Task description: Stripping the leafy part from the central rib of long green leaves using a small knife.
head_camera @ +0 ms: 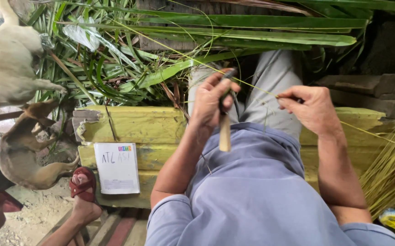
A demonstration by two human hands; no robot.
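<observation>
My left hand is shut on a knife with a pale wooden handle; its dark blade tip pokes up above my thumb. My right hand pinches a thin green leaf rib between thumb and fingers. The rib runs from the leaf pile at the upper left, past the blade, through my right fingers and on to the right. Both hands hover over my lap, above grey trousers and a blue shirt.
I sit on a yellow wooden bench with a white booklet on it. Long green palm leaves are heaped ahead. A bundle of stripped ribs lies at the right. Two dogs and another person's sandalled foot are at the left.
</observation>
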